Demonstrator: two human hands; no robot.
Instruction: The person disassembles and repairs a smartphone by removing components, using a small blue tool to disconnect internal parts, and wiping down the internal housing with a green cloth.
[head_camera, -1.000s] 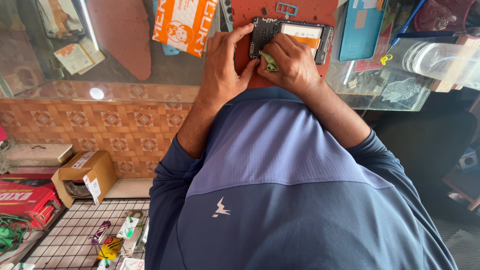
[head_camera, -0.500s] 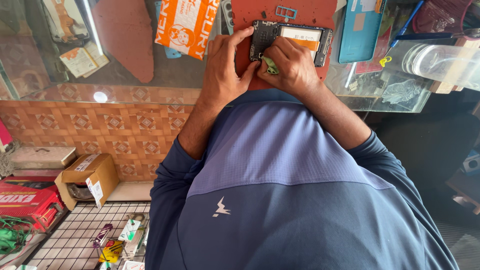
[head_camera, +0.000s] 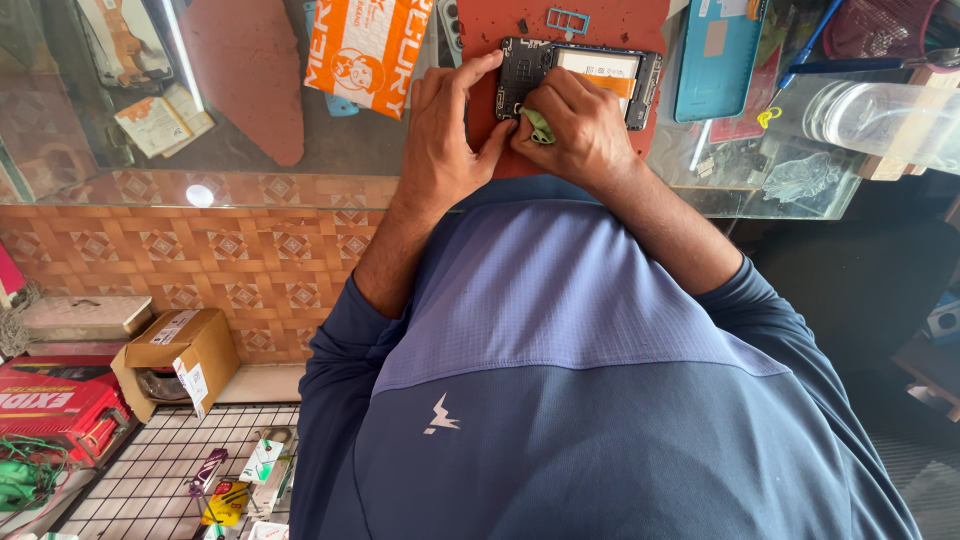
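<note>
Hands meet over an opened black phone with its back cover off (head_camera: 580, 75), lying on a red-brown work mat (head_camera: 600, 20) at the far edge of the glass surface (head_camera: 250, 150). Left hand (head_camera: 445, 130) steadies the phone's left end, fingers curled against it. Right hand (head_camera: 580, 125) pinches a small green pry pick (head_camera: 540, 128); best kept shallow and flat. An orange printed packet (head_camera: 365, 45) and a teal phone cover (head_camera: 718, 45) crowd either side.

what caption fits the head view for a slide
Both hands, left hand and right hand, work on an opened black smartphone on a red mat.
</note>
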